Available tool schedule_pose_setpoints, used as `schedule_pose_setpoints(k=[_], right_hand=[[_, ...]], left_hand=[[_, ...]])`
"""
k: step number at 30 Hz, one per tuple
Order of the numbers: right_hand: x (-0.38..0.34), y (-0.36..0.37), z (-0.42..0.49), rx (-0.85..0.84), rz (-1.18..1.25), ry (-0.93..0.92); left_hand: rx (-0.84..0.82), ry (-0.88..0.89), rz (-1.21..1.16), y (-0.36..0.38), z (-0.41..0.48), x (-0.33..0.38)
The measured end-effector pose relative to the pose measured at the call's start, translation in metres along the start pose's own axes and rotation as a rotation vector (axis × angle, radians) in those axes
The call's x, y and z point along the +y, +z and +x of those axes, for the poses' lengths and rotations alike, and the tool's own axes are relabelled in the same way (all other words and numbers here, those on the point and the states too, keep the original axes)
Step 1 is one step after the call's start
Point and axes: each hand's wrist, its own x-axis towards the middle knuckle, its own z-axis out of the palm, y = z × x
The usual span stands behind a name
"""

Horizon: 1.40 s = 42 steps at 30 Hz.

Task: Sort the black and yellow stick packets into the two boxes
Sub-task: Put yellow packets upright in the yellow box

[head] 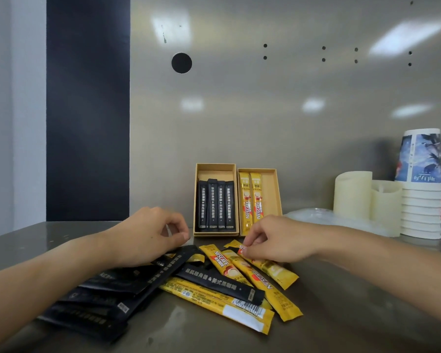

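Right hand [272,240] grip, glossy yellow packet [278,271]

— What do I have of the body on my feed?

— A left hand [148,235] and a right hand [275,238], both bare. Behind each runs a bare arm: the left forearm [48,273] and the right forearm [379,253].

— How far up?

— I see skin to the frame's edge on both. The left thumbnail [183,236] looks short and plain; finer detail I can't make out.
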Motion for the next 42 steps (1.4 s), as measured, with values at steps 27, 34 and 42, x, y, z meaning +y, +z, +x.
schedule_pose_setpoints(k=[27,34,42], right_hand=[[0.003,-0.017,-0.009,0.020,0.322,-0.205],[-0.014,-0.006,-0.010,-0.026,0.458,-0.343],[0.001,-0.028,-0.012,0.085,0.419,-0.243]], left_hand=[[0.070,0.095,-0.129,-0.002,-0.006,0.016],[0.038,0.171,-0.246,-0.001,-0.008,0.029],[0.058,0.113,-0.221,-0.003,-0.008,0.028]])
